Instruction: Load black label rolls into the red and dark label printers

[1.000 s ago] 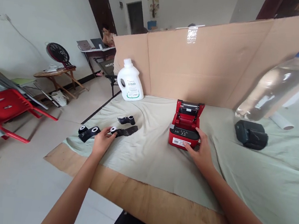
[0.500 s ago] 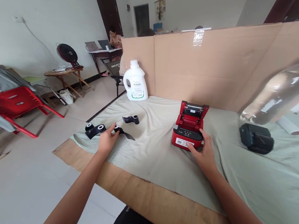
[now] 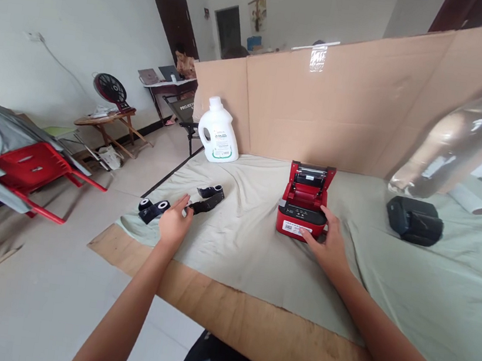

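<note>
A small red and black label printer [image 3: 301, 218] sits on the cloth with its lid raised. My right hand [image 3: 330, 245] grips its right front corner, thumb on the front and fingers along the side. On the left, my left hand [image 3: 176, 220] is closed around a small roll of black ribbon, mostly hidden by the fingers. The loose black ribbon [image 3: 209, 205] stretches right from that hand towards another black ribbon roll [image 3: 212, 191]. Two more black ribbon rolls [image 3: 153, 209] with white cores lie just left of the hand.
A white detergent jug [image 3: 219, 133] stands at the back left before a cardboard panel [image 3: 321, 111]. To the right are a black device [image 3: 414, 221], a large clear bottle [image 3: 454, 146] with a blue cap and a white tube [image 3: 470, 199]. The wooden table edge [image 3: 249, 318] runs along the front.
The loose ribbon by my left hand has swung up and away, now reaching the farther roll. My left fingers have shifted slightly; my right hand stays on the printer.
</note>
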Tool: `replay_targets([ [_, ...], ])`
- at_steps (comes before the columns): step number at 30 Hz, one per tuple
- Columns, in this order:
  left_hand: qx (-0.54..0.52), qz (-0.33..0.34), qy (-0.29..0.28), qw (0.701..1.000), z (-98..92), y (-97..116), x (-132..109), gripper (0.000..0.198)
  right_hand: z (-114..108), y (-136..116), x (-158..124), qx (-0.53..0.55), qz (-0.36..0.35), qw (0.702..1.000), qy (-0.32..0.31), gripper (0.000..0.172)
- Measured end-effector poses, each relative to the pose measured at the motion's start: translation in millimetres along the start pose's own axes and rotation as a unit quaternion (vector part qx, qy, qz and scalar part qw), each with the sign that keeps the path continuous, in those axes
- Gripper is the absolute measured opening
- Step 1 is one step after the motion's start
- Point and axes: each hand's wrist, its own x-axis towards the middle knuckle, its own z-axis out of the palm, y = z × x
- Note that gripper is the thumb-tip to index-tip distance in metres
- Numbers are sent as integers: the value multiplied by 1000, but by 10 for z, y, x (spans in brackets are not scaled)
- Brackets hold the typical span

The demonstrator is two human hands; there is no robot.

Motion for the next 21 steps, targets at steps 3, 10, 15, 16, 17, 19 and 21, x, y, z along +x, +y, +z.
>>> replay_targets([
  [3, 0, 21, -1, 1000, 43, 170, 229, 40, -1, 2, 6, -7, -4, 1000, 3, 73],
  [10, 60, 145, -225, 962, 287, 500, 1038, 50, -1, -1, -4, 3, 5, 1000, -3, 73],
  [15, 69, 160, -263, 949, 275, 601, 1269, 35, -18, -30, 2, 2, 11, 1000, -3, 72],
  [16, 53, 158, -249, 954, 235, 628, 1268, 33, -20, -34, 6, 2, 12, 1000, -3, 72],
  [17, 20, 152, -235, 960, 187, 663, 1253, 33, -21, -37, 9, 3, 14, 1000, -4, 72],
  [19, -104, 123, -218, 962, 85, 770, 1180, 38, -15, -37, 10, 5, 16, 1000, -5, 72],
  [21, -266, 74, -216, 936, 0, 932, 1061, 47, 1, -30, -1, 9, 21, 1000, -7, 73],
])
